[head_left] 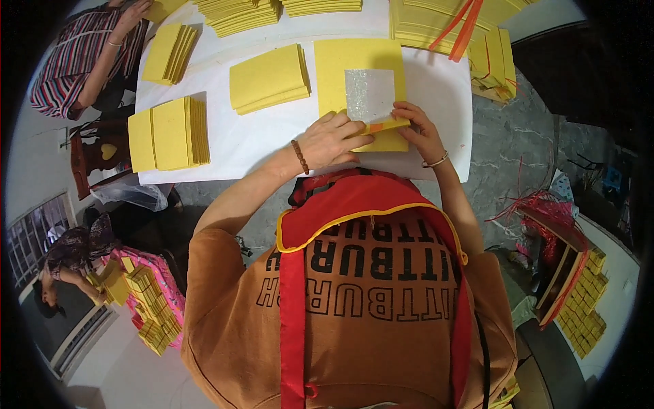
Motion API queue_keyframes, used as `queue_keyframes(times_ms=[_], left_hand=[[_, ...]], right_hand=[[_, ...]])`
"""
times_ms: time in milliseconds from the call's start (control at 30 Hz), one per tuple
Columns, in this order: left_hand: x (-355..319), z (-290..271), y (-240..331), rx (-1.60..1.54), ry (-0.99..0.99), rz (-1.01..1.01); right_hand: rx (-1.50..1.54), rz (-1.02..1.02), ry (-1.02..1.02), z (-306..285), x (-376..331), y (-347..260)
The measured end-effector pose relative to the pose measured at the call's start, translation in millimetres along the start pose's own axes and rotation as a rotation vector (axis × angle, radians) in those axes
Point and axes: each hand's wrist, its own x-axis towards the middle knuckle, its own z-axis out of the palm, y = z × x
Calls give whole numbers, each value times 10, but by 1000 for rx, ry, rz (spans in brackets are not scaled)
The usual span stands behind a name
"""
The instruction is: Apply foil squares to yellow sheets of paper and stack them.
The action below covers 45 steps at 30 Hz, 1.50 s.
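A yellow paper sheet [330, 68] lies at the table's front edge, with a silver-and-white square [371, 92] on it. A narrow yellow strip with an orange patch crosses the square's lower edge, apparently a fold of paper. My left hand [335, 140], with a beaded bracelet at the wrist, has its fingers curled over the strip's left end. At the strip's right end, my right hand [419, 129] pinches the paper between thumb and fingers. Whether more sheets lie underneath is hard to tell.
Stacks of folded yellow paper [269, 82] stand left of the sheet, another stack [170, 136] farther left. Larger yellow sheets [436, 27] with orange strips [463, 27] lie at the back right. A person in a striped top [88, 54] works at the far left; another is lower left.
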Motion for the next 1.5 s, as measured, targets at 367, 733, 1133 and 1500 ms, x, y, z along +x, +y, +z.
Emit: queue_keyframes(times_ms=[367,733,1133,1500], left_hand=[[-12,58,-117,-167,154,-46],[-23,59,-42,24,77,17],[-12,-4,-151,-169,116,11],[-24,58,-74,47,122,18]], right_hand=[[120,7,-31,-65,42,-15],[195,46,13,16,31,5],[162,30,-11,-44,44,43],[158,59,48,12,68,53]])
